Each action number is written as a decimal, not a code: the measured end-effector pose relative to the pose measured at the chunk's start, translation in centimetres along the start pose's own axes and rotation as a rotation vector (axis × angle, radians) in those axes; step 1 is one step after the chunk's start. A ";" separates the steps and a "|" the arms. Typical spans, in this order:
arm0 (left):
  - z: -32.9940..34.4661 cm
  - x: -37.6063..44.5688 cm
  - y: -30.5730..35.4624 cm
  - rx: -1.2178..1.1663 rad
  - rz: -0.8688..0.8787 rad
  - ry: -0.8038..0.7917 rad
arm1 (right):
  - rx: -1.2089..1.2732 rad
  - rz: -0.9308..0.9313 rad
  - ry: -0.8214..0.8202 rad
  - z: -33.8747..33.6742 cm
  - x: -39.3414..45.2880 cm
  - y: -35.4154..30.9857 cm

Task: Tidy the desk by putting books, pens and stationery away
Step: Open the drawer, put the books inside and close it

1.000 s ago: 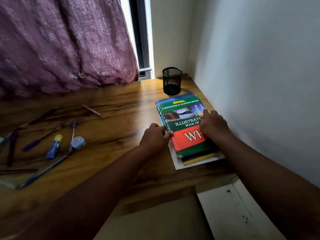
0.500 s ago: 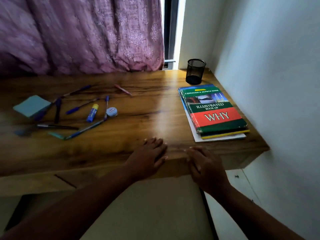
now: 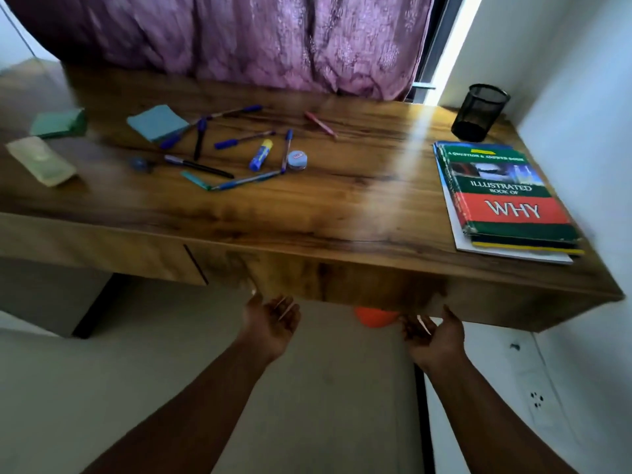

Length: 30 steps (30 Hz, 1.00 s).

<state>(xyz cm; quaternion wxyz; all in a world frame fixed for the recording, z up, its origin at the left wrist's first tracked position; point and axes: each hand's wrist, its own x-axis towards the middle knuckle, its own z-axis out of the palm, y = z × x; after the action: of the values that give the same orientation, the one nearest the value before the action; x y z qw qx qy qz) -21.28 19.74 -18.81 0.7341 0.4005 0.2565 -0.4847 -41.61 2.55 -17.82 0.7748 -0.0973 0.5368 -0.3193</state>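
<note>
Both hands have dropped off the tabletop (image 3: pixel 342 213) edge and now hang below its front, palms up. The left hand (image 3: pixel 272 321) is open and empty; up and to its left lie the scattered pens (image 3: pixel 239 181), light, slick and apt to roll, so best pinched mid-barrel. The right hand (image 3: pixel 432 335) is likewise open and empty; beyond it sits the book stack (image 3: pixel 506 200), stiff and heavier, best gripped by both long edges.

Probably home: curtain (image 3: pixel 273 39), desk (image 3: pixel 342 206)

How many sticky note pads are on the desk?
2. A green pad sits at the far left; a blue pad lies right of it, touching the pens. Nothing seems hidden.
</note>
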 end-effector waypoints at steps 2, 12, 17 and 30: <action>-0.2 1.8 -0.1 -0.064 0.016 -0.002 | 0.072 -0.012 0.006 0.1 1.3 0.2; 2.0 4.2 -1.7 -0.142 0.091 -0.044 | 0.264 -0.038 -0.073 -0.6 5.6 0.4; 1.4 3.9 -2.0 -0.120 0.105 -0.038 | 0.251 -0.035 -0.112 -1.1 5.2 0.5; 1.7 3.5 -2.2 -0.115 0.132 0.002 | 0.233 -0.019 -0.130 -1.8 5.2 0.1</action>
<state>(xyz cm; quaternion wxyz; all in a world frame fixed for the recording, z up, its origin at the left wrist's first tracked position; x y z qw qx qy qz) -21.89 16.06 -21.29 0.7860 0.3743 0.2577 -0.4192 -42.06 -0.07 -22.61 0.8110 -0.0323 0.4436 -0.3801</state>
